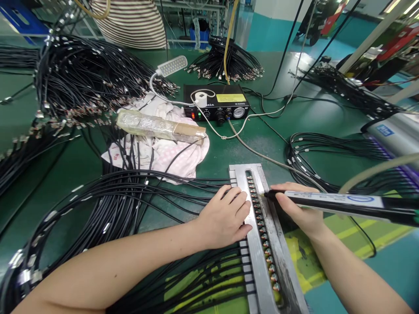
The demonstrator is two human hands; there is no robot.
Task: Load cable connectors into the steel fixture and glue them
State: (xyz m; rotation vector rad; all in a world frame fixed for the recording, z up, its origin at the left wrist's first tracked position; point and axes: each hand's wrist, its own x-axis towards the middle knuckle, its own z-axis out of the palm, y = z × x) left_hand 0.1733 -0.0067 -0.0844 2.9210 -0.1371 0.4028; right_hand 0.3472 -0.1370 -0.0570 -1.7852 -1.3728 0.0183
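Observation:
A long metal fixture (260,261) lies on the green table, with a row of several copper-tipped connectors (262,226) seated in its slot. Black cables (183,192) run into it from the left. My left hand (225,216) rests palm down on the cables at the fixture's left edge, fingers stretched flat. My right hand (299,209) is closed round a long syringe-like dispenser pen (340,205). Its dark tip touches the fixture beside the upper connectors.
A black dispenser controller box (216,104) sits behind, with a hose running toward the pen. A white rag (163,148) carries a wrapped tube (157,125). Cable bundles (81,83) fill the left and right sides. A small LED lamp (170,66) and a person in stripes (131,22) stand beyond.

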